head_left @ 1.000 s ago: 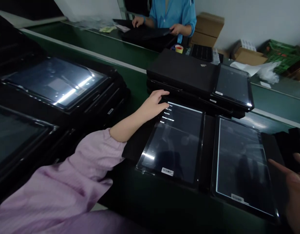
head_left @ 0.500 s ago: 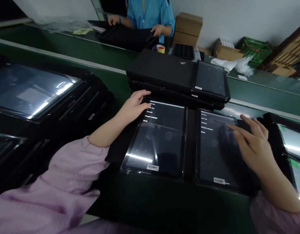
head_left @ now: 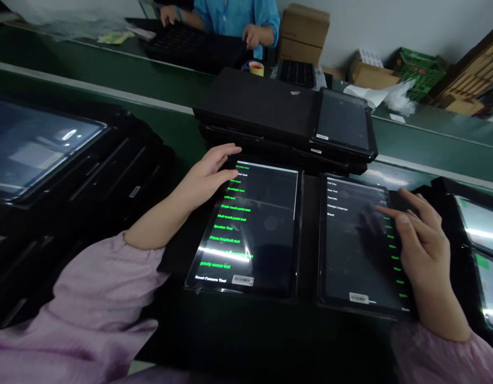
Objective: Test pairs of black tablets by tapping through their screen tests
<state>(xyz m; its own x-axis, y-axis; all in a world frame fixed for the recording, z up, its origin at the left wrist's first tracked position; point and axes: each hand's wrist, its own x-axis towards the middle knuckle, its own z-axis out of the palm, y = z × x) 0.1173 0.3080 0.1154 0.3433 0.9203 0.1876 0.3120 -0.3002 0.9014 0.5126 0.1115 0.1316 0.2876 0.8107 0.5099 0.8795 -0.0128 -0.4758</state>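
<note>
Two black tablets lie side by side before me, screens up and lit. On the left tablet [head_left: 266,234] a list of test names shows, mostly in green, with a barcode sticker low on the glass. My left hand [head_left: 210,178] rests at its upper left corner, fingers stretched and thumb over the screen edge, holding nothing. Over the right tablet [head_left: 350,253] my right hand [head_left: 424,245] points its index finger at the glass, the other fingers loosely apart. White menu words stand at the left of that screen, and green words appear along its right side, partly hidden by the hand.
Behind the tablets stands a stack of black trays [head_left: 254,101] with another tablet [head_left: 343,120] on top. More stacked trays and a tablet [head_left: 42,144] are at left, lit tablets [head_left: 482,226] at right. Across the bench, a person in blue [head_left: 238,24] handles a black tray [head_left: 194,48].
The left tablet's screen has gone from a short white menu to a long, mostly green list. Green words have come in at the right tablet's right side. Both hands remain at their tablets.
</note>
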